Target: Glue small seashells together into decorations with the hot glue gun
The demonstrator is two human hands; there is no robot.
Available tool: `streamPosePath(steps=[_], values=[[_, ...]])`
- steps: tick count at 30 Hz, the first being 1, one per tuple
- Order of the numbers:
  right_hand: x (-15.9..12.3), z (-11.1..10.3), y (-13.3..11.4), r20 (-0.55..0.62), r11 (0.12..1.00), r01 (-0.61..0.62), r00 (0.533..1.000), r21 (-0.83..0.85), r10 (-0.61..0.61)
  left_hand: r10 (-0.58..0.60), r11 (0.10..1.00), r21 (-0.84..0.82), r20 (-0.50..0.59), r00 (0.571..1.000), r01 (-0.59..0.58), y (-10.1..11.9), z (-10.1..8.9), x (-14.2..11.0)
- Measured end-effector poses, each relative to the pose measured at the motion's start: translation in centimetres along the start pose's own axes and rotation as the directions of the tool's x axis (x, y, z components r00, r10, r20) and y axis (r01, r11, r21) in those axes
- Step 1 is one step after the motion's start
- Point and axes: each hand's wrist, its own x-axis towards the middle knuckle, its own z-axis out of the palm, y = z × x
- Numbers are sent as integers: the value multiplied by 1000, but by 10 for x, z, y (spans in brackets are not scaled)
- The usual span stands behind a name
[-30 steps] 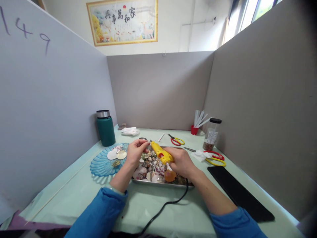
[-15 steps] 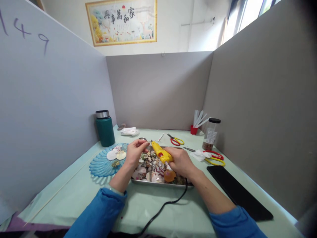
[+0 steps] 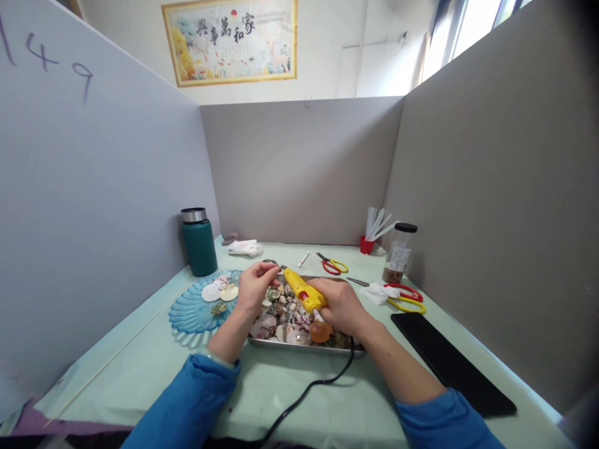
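My right hand is closed round a yellow glue gun, whose nozzle points left toward my left hand. Its black cord trails toward me. My left hand pinches a small item between thumb and fingers just at the nozzle tip; it is too small to name. Both hands hover over a metal tray filled with several seashells. Left of the tray lies a blue shell-shaped glass plate with a few pale shells on it.
A green flask stands at the back left. Red-and-yellow scissors lie behind the tray, another pair on tissue at right. A red cup of glue sticks, a jar and a black pad are on the right. Grey partitions enclose the table.
The glue gun's nozzle has shifted slightly left, closer to my left hand's pinched fingers. Otherwise the hands stay over the tray.
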Motion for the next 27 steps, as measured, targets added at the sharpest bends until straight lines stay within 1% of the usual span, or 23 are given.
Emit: streamPosePath(steps=[4,7,17,27], values=[[0,0,0,-2,1000,-12,1000,0,12,17,1000,5,-11,1000,-17,-1,-1,1],[0,1,1,-14,1000,-15,1000,13,15,3,1000,9,-12,1000,-3,0,0,0],[0,3,1,-21,1000,-10,1000,18,10,-25,1000,-17,30,999,26,2,2,-2],[-1,4,1,-21,1000,2,1000,-17,-2,-17,999,33,26,1000,16,0,1,-1]])
